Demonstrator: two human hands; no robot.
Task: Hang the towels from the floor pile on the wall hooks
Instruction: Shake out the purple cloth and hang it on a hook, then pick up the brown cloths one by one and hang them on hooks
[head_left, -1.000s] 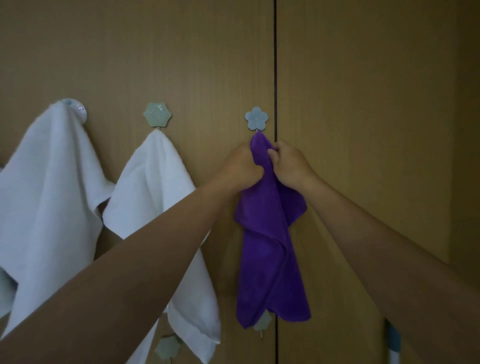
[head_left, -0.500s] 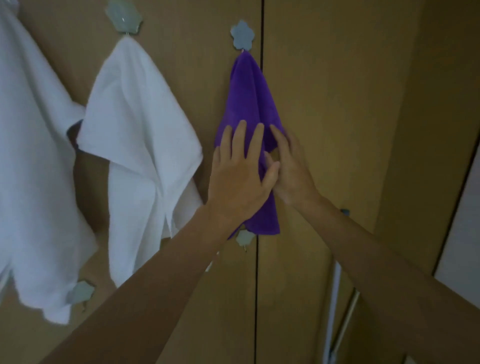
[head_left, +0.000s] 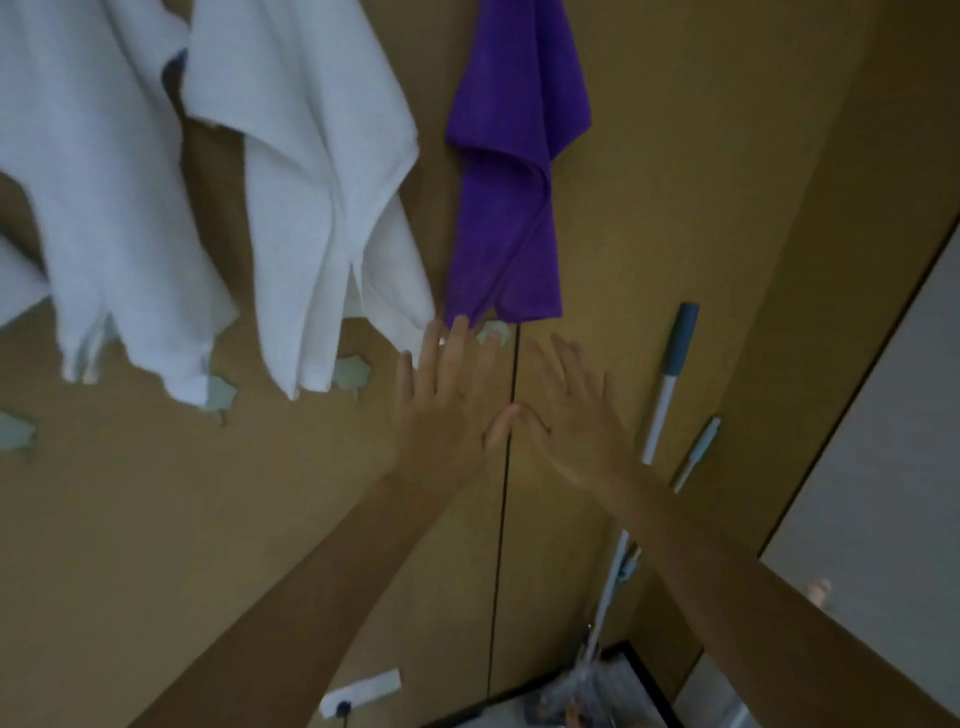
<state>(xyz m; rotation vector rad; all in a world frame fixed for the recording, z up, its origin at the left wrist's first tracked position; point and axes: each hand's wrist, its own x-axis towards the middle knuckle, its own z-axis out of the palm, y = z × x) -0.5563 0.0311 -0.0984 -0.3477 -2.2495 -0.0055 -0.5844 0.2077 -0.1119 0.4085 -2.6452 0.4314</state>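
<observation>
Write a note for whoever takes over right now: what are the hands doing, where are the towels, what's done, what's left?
Left hand: open, empty, fingertips just under the purple towel.
Right hand: open, empty, beside it.
Purple towel, middle white towel and left white towel hang on the wall.
Done: three hung.
Left: lower hooks hold nothing; floor pile not in view, so check it.
</observation>
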